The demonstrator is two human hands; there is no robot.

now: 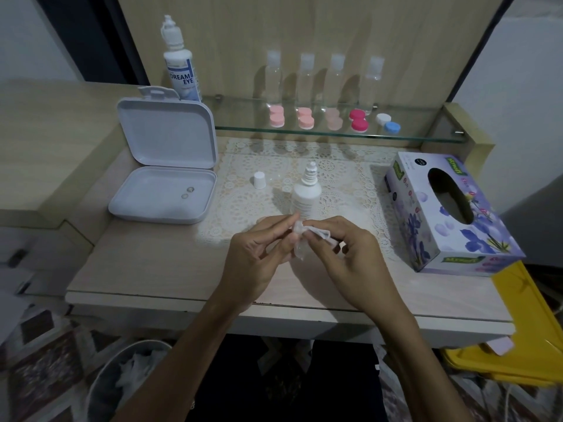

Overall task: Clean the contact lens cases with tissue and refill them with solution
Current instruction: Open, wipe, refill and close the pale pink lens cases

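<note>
A: Far left, near the table's (128, 269) left edge?
B: White hinged box (164, 178), lid up, tray flat; two small lenses (187, 192) lying in the tray. Behind it, on the glass shelf's (320, 134) left end, a tall Dream Eye bottle (182, 68), upright.

A: And going right along the shelf?
B: Four clear bottles (306, 83) in a row against the back panel. In front of them, near the shelf's front edge, closed lens cases (359, 120): three pale pink pairs, one deep pink, one white-and-blue at the right.

A: On the lace mat (344, 178) below?
B: Small white cap (258, 180) standing alone, left of centre. Just right of it, an uncapped solution bottle (306, 194), upright, just beyond the hands.

A: The hands?
B: Left hand (259, 254) pinching something small and pale, seemingly a case part; too hidden to tell. Right hand (353, 254) gripping a twisted tissue (316, 234), its tip pressed into that piece. Both held above the near middle of the table, close together.

A: Room to move?
B: Bare tabletop left of the hands up to the box, and along the near edge. On the right, tissue box (451, 214) angled, its near corner jutting past the table's right edge. Below the near edge, left, a bin (103, 388) holding crumpled tissues.
</note>
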